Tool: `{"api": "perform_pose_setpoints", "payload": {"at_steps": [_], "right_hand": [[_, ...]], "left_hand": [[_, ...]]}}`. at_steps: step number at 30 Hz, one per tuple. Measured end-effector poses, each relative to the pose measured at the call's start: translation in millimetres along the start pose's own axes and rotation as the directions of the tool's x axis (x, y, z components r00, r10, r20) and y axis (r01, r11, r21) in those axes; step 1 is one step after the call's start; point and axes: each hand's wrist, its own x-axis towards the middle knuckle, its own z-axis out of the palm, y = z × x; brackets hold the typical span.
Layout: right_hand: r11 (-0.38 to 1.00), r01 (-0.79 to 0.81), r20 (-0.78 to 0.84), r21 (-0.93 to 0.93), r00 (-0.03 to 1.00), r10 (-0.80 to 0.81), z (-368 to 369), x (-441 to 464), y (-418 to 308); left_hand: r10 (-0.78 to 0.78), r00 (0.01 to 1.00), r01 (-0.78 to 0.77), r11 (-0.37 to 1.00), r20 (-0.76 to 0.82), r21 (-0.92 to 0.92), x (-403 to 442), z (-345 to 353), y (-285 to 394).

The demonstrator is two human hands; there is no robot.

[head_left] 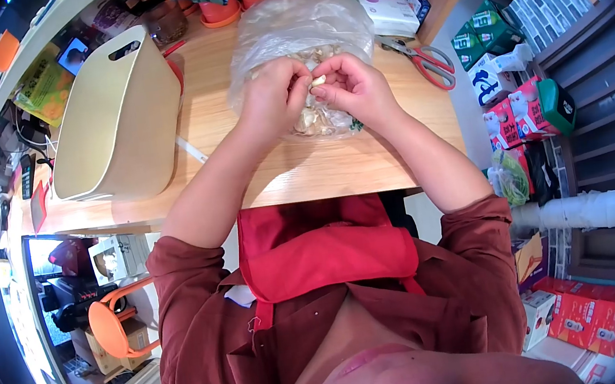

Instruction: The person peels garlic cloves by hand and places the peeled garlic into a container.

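Note:
A small pale garlic clove (318, 81) is pinched between the fingertips of my right hand (353, 89). My left hand (278, 96) is closed, its thumb and fingertips pressed together against the clove's left side. Both hands are over a clear plastic bag (301, 26) lying spread on the wooden table. Inside the bag, beneath my wrists, lie garlic cloves and loose skins (311, 121). Part of the bag's contents is hidden behind my hands.
A tall cream bin (151, 127) stands on the table's left side. Red-handled scissors (431, 65) lie at the right edge, beside a white box (387, 15). Orange pots (220, 11) line the back. Stacked cartons (519, 114) stand on the floor at right.

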Motion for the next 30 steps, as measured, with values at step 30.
{"api": "perform_pose_setpoints", "payload": {"at_steps": [30], "right_hand": [[0.768, 0.540, 0.386, -0.346, 0.827, -0.408, 107.0, 52.8, -130.5]], "left_hand": [[0.097, 0.994, -0.107, 0.968, -0.053, -0.228, 1.7, -29.4, 14.1]]}}
